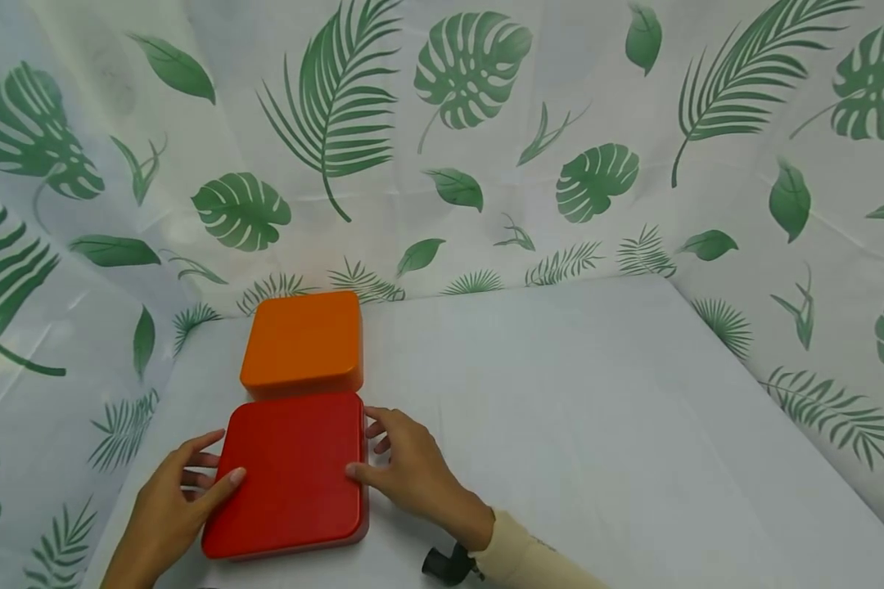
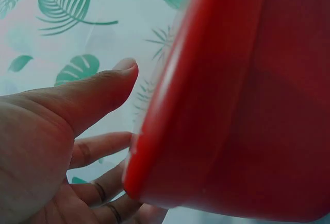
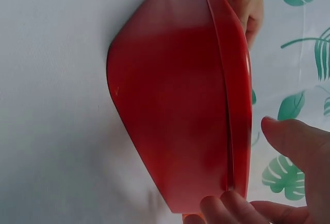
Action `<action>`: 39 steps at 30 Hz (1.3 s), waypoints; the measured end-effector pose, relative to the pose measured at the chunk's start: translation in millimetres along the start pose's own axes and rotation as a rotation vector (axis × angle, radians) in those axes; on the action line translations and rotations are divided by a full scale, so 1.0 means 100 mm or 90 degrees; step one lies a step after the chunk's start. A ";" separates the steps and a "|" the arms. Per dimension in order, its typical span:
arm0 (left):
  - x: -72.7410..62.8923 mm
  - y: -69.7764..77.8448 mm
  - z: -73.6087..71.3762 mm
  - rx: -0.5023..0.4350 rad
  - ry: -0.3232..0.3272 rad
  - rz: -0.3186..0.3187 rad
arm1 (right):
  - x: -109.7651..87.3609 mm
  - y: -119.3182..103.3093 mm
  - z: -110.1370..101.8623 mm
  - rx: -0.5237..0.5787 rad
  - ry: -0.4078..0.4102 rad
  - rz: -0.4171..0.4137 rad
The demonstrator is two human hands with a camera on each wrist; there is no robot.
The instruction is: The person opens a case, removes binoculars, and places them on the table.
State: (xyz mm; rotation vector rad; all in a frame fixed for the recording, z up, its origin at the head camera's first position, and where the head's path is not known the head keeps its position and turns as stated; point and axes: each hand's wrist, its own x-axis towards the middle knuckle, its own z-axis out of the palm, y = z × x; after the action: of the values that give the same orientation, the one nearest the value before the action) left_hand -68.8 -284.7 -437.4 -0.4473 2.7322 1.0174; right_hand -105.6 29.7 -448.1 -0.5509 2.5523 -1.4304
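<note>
A red lidded box [image 1: 295,474] lies flat on the white table, between my two hands. At its left side, my left hand [image 1: 164,503] has its fingers spread near the wall; in the left wrist view the thumb [image 2: 121,77] stands apart from the lid and fingertips reach the edge. My right hand [image 1: 412,466] is at the opposite side. From the right wrist, several fingertips [image 3: 229,208] appear at the lid's rim, while the thumb is off the lid. The lid [image 3: 234,80] sits on the box, its seam showing along the side.
An orange box [image 1: 305,339] stands directly behind the red one, close against its far edge. The white table [image 1: 560,409] stretches to the right. Leaf-print cloth [image 1: 471,196] hangs at the back and sides. A small black object [image 1: 448,564] shows beneath the right wrist.
</note>
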 end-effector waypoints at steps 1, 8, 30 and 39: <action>0.00 -0.01 0.00 -0.003 -0.003 -0.004 | 0.00 0.00 0.01 0.000 -0.002 -0.001; 0.01 -0.07 0.02 -0.030 -0.016 -0.024 | 0.00 0.01 0.04 0.005 -0.010 0.005; -0.02 -0.09 0.05 -0.093 -0.014 -0.042 | -0.03 -0.10 0.09 0.134 -0.001 0.083; -0.09 -0.06 0.01 -0.090 0.001 -0.020 | -0.05 -0.16 0.08 0.207 0.016 0.110</action>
State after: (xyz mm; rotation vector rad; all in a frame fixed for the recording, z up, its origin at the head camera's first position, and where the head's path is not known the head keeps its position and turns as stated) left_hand -58.7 -286.4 -439.3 -0.5112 2.6561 1.2072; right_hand -94.3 17.5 -439.2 -0.2557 2.2511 -1.7443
